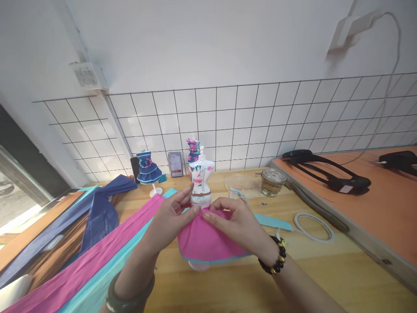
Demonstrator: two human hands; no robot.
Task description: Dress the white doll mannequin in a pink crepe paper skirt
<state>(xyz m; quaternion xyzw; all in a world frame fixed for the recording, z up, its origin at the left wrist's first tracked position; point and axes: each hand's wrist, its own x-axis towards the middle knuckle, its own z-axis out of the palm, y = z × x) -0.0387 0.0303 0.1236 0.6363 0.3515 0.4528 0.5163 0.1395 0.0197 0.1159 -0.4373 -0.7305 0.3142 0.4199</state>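
Observation:
A small white mannequin (201, 178) with painted marks stands upright on the wooden table, a brown band round its waist. Pink cloth (208, 241) with a blue lower edge hangs round the front of its lower part. My left hand (174, 215) pinches the cloth's top edge at the waist, its fingers reaching round the mannequin's left side. Close beside it, my right hand (233, 217) is closed on the same edge with thumb and fingers. The back of the cloth is hidden.
Long fabric strips (124, 234) cover the left side. Behind stand a mannequin in a blue dress (146, 167), another dressed mannequin (193, 150) and a phone (176, 164). Rightward are a glass jar (273, 181), a tape ring (297, 226), a blue strip (273, 221) and black headgear (347, 184) on an orange surface.

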